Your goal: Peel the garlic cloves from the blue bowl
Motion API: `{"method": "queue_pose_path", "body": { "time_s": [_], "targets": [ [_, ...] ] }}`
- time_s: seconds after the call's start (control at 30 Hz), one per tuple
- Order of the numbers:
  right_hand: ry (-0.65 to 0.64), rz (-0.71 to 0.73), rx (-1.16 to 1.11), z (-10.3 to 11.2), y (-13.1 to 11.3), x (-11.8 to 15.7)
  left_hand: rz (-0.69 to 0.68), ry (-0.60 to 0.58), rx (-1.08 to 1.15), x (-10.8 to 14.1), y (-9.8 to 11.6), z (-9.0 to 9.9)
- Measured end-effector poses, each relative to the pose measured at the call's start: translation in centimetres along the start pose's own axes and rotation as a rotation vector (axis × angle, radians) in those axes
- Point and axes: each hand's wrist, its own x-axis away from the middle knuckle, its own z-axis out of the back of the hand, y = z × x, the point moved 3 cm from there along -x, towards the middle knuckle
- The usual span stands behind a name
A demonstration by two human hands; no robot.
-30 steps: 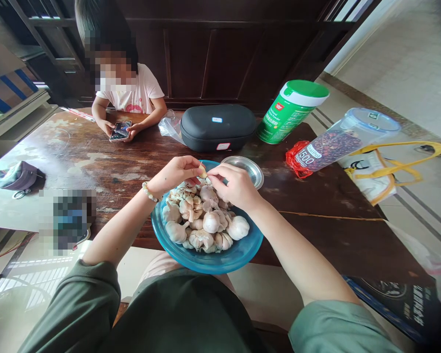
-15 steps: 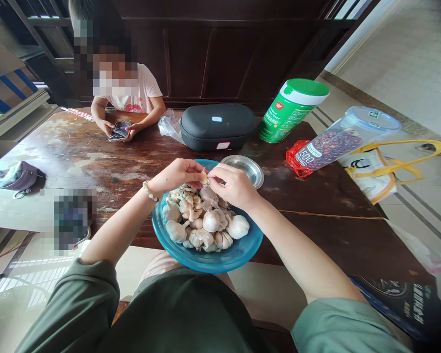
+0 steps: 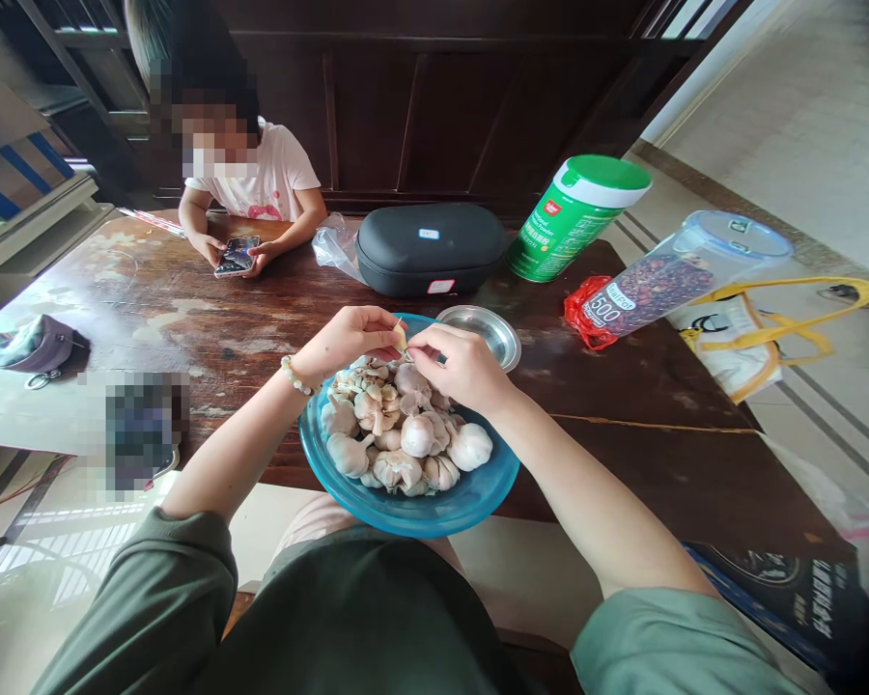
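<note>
A blue plastic bowl [image 3: 420, 521] at the table's near edge holds several whole garlic bulbs [image 3: 418, 436] and loose papery skins. Over its far side, my left hand [image 3: 354, 343] pinches a pale garlic clove [image 3: 400, 336] between thumb and fingers. My right hand [image 3: 463, 362] is closed beside it, its fingertips pressed together at the clove's lower end; whether they grip the clove or a bit of skin is too small to tell. A shallow metal bowl [image 3: 507, 338] stands just behind my right hand, partly covered by it.
On the wooden table [image 3: 261, 338] stand a black case [image 3: 427, 251], a green canister [image 3: 572, 222] and a clear container [image 3: 658, 285] beside red plastic. A small pouch [image 3: 35, 345] lies at left. Across the table, a person [image 3: 282, 174] holds a phone [image 3: 238, 255].
My left hand has risen slightly, and more of the pale clove shows between my fingers. My right hand has barely moved. The person across the table has tilted their head a little.
</note>
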Motion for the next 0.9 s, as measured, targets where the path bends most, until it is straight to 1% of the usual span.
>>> {"method": "queue_pose_path", "body": {
  "time_s": [0.2, 0.6, 0.73, 0.9],
  "targets": [
    [0.019, -0.003, -0.019, -0.04, 0.08, 0.00, 0.000, 0.028, -0.009, 0.13, 0.05, 0.04],
    [0.050, -0.004, -0.027, 0.12, -0.01, -0.04, -0.031, 0.022, -0.021, 0.02, 0.21, -0.21],
    [0.023, -0.009, -0.003, 0.16, -0.13, -0.08, -0.027, 0.036, -0.017, 0.07, 0.32, -0.37],
    [-0.004, 0.014, 0.070, 0.11, -0.09, -0.02, -0.022, 0.005, -0.061, 0.26, 0.73, -0.81]
  ]
}}
